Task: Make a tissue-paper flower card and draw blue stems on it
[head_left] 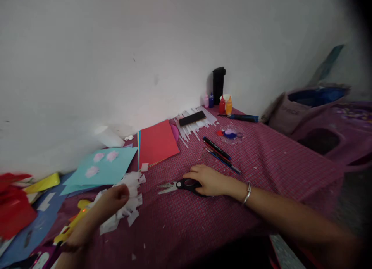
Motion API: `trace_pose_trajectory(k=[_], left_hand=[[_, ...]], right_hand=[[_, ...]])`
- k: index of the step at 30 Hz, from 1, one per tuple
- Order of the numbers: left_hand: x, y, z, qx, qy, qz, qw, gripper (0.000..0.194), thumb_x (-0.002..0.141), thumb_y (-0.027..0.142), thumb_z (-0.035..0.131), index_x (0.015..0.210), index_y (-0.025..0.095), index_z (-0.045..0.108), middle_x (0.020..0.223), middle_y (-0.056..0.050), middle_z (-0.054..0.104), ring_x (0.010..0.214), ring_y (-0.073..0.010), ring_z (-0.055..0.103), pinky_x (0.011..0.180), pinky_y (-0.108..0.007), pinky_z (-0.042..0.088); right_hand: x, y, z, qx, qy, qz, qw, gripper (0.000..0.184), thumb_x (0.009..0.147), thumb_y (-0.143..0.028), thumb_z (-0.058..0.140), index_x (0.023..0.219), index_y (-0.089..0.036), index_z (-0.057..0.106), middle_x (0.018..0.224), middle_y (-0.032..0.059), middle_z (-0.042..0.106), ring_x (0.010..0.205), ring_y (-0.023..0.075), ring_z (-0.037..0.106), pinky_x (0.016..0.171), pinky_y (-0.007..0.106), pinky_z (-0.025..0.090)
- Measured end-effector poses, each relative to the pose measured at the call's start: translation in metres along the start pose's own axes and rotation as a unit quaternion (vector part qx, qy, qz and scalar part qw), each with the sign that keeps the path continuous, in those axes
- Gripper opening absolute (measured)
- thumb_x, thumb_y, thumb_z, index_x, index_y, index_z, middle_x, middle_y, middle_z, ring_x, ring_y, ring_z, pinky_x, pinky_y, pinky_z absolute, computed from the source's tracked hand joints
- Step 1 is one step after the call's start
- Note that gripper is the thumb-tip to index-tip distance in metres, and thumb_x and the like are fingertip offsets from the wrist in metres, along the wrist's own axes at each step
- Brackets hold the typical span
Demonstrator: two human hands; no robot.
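Note:
My right hand [207,180] is closed over the black handles of a pair of scissors [168,187]. The scissors lie on the checked tablecloth with their slightly parted blades pointing left. My left hand [113,199], somewhat blurred, is curled closed in front of crumpled, cut white tissue paper [132,189]. Whether anything is inside its fingers, I cannot tell. Behind that hand lie light blue sheets [116,168] with three pale pink tissue puffs [99,157] on top. A small pale paper square [144,167] rests by the near edge of a red paper stack [158,141].
A yellow glue gun [71,224] lies left of my left forearm. Farther back are pens [216,147], paper strips [186,131] under a black phone [192,118], a paint palette [240,135], paint bottles [229,105] and a black case [218,85]. Purple bags [293,114] stand at right.

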State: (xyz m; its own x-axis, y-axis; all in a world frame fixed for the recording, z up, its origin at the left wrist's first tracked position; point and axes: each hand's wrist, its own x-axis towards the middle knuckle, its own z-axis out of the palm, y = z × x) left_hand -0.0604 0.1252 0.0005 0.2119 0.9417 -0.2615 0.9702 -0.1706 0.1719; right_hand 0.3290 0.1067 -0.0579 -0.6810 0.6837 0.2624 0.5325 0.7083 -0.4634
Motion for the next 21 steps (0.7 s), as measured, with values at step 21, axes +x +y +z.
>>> trace_pose_trajectory(k=[21], left_hand=[[0.120, -0.008, 0.009, 0.026, -0.033, 0.085, 0.996, 0.008, 0.055, 0.026, 0.045, 0.056, 0.022, 0.052, 0.057, 0.001, 0.057, 0.062, -0.0187, 0.057, 0.061, -0.028, 0.042]], right_hand=[[0.001, 0.001, -0.007, -0.037, -0.041, 0.003, 0.998, 0.050, 0.078, -0.033, 0.063, 0.126, -0.022, 0.055, 0.103, 0.0074, 0.063, 0.094, 0.0222, 0.056, 0.082, 0.034, 0.040]])
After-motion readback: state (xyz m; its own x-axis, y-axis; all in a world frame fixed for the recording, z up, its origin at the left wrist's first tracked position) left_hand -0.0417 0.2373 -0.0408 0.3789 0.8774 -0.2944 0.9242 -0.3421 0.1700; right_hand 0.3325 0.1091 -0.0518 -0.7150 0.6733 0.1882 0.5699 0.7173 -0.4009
